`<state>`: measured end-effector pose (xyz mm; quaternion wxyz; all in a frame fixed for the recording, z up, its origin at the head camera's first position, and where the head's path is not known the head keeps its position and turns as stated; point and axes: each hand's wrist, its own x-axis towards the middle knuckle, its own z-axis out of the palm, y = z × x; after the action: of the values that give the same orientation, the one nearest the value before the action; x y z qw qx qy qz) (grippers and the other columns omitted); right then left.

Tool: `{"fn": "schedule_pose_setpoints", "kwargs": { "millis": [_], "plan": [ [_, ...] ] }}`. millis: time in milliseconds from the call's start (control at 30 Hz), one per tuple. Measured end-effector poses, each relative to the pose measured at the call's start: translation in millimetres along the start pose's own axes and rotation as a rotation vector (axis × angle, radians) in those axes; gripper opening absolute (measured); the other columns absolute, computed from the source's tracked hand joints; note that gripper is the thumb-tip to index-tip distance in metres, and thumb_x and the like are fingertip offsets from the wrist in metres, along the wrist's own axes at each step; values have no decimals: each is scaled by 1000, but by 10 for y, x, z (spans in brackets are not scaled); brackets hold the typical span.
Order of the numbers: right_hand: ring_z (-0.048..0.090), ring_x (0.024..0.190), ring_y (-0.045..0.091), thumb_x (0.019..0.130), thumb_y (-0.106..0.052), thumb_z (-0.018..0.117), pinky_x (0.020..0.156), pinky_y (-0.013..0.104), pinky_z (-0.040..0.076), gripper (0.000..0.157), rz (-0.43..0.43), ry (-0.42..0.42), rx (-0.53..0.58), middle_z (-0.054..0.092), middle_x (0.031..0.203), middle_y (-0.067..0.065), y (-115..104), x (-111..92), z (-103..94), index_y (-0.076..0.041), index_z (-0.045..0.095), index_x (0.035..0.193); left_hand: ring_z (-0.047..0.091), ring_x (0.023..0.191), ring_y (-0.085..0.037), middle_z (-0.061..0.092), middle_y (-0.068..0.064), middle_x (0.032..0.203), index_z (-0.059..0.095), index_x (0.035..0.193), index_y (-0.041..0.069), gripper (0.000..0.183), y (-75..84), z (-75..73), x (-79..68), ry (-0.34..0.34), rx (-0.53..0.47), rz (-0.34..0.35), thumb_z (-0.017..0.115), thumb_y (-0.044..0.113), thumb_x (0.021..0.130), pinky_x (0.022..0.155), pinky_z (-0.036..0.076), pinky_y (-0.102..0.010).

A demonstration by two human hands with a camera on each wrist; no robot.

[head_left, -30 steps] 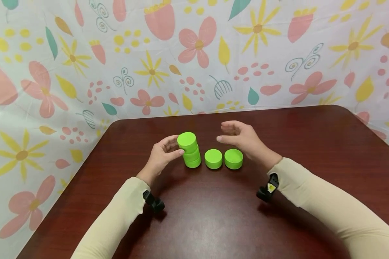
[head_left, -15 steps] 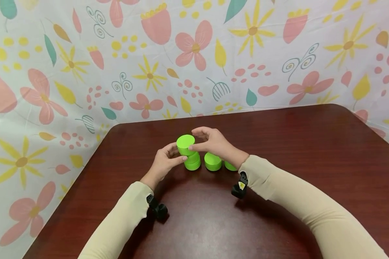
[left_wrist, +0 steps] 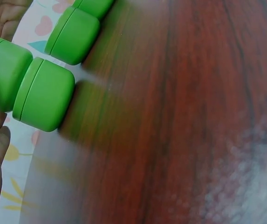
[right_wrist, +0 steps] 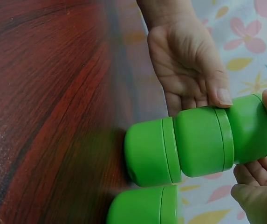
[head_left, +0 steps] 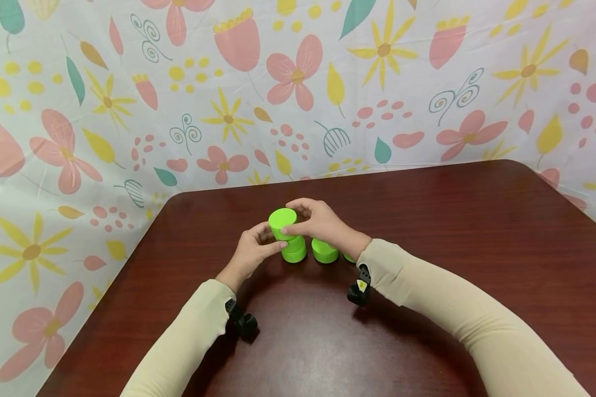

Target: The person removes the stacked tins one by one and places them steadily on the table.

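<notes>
Three green lidded jars stand in a stack, the bottom jar (right_wrist: 149,151) on the table, the middle jar (right_wrist: 201,142) over it and the top jar (head_left: 280,221) highest. The top jar sits a little left of the lower ones in the head view. My right hand (head_left: 325,223) holds the top jar, thumb in front and fingers behind. From the left, my left hand (head_left: 250,252) curls round the stack, its thumb touching where the middle jar's lid meets the top jar. Its fingers are partly hidden behind the jars.
Right of the stack stands another green jar (head_left: 324,252), and a further jar (head_left: 349,257) is mostly hidden by my right wrist. The dark wooden table (head_left: 298,331) ends at a flower-patterned cloth (head_left: 407,127). Black camera mounts (head_left: 360,286) hang under both wrists.
My right hand has moved left from above the separate jars and taken hold of the top jar. My left hand stays at the stack, and the top jar has shifted slightly left.
</notes>
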<state>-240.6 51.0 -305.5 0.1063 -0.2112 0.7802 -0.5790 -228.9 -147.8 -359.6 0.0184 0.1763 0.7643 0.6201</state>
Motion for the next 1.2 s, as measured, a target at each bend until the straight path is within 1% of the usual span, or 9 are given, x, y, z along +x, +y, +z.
{"fn": "schedule_pose_setpoints", "kwargs": {
  "millis": [167,233,333,400,467,633,800,1000,1200],
  "plan": [
    [56,99,24,80,-18,73,78,47,48,58,4,0,8,60,113,9,-6,1,13,-6,49,131,58,106,-28,62,-20,115,56,124,2,46,-14,-2,-3,-2,-9,10,71,3,80,79,51,-26],
    [56,97,24,79,-18,74,75,45,49,57,6,1,9,61,111,9,-5,1,13,-7,50,130,59,105,-27,62,-20,115,57,123,2,46,-16,-4,-6,-3,-12,14,71,3,80,79,51,-26],
    [56,92,22,79,-18,74,67,35,49,55,10,6,9,62,109,9,-7,0,17,-8,52,128,60,103,-24,63,-20,114,57,122,1,45,-23,-7,-5,-4,-16,16,71,3,80,79,51,-26],
    [56,90,21,79,-19,74,65,31,49,54,14,15,4,62,108,9,-5,2,19,-8,52,127,60,102,-22,63,-20,114,57,122,1,45,-27,-6,-3,-3,-15,16,71,3,80,79,51,-26],
    [56,91,21,78,-19,75,66,31,49,55,15,27,0,61,109,9,-6,5,11,-8,52,128,61,101,-21,63,-20,113,57,122,1,45,-32,-4,3,-1,-8,16,71,3,80,78,51,-26],
    [57,100,21,78,-20,75,77,34,50,57,9,60,-14,61,112,8,-50,-1,-53,-7,52,128,60,102,-23,63,-20,115,56,124,1,46,-35,-5,16,1,8,22,71,3,80,81,50,-26],
    [56,102,20,77,-22,75,78,32,50,54,9,96,-34,60,114,5,-101,-46,-167,-11,54,125,60,102,-19,62,-20,117,56,125,1,47,-21,-9,24,1,7,14,70,2,80,81,50,-25],
    [54,105,22,77,-21,75,82,34,49,54,13,130,-50,58,117,6,-103,-118,-312,-10,54,126,60,98,-12,61,-24,116,56,124,0,47,-11,-14,27,4,-6,4,71,1,80,78,50,-21],
    [52,104,23,77,-20,75,79,33,48,55,27,149,-62,56,118,8,-71,-195,-418,-10,53,127,60,97,-10,60,-24,116,56,124,-1,47,-13,-12,22,-1,-1,11,70,0,79,76,50,-20]
  ]
}}
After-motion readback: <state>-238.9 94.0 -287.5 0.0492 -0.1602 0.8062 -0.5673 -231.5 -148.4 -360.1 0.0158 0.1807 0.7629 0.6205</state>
